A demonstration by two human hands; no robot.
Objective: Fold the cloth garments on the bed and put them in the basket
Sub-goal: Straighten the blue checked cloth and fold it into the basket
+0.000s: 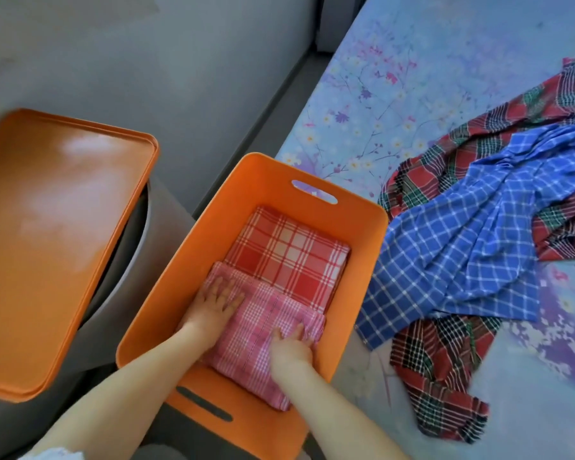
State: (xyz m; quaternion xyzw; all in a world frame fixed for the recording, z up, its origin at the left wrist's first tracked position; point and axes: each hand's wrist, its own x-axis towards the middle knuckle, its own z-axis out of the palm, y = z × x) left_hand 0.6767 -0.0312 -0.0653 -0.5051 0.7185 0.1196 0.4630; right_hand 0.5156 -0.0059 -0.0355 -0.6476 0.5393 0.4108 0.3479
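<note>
An orange basket (362, 260) stands at the edge of the bed. Inside lies a folded red-and-white checked cloth (289, 257), and a folded pink checked cloth (263, 330) lies on its near part. My left hand (218, 298) rests flat on the pink cloth's left side with fingers spread. My right hand (291, 343) presses on its right side, fingers lying straight over the cloth near its edge. On the bed to the right, an unfolded blue checked cloth (462, 247) lies over a crumpled red-and-green plaid cloth (439, 376).
An orange lid (57, 227) sits on a grey round container left of the basket. The bed has a light blue floral sheet (395, 94). A grey wall and floor strip run behind the basket.
</note>
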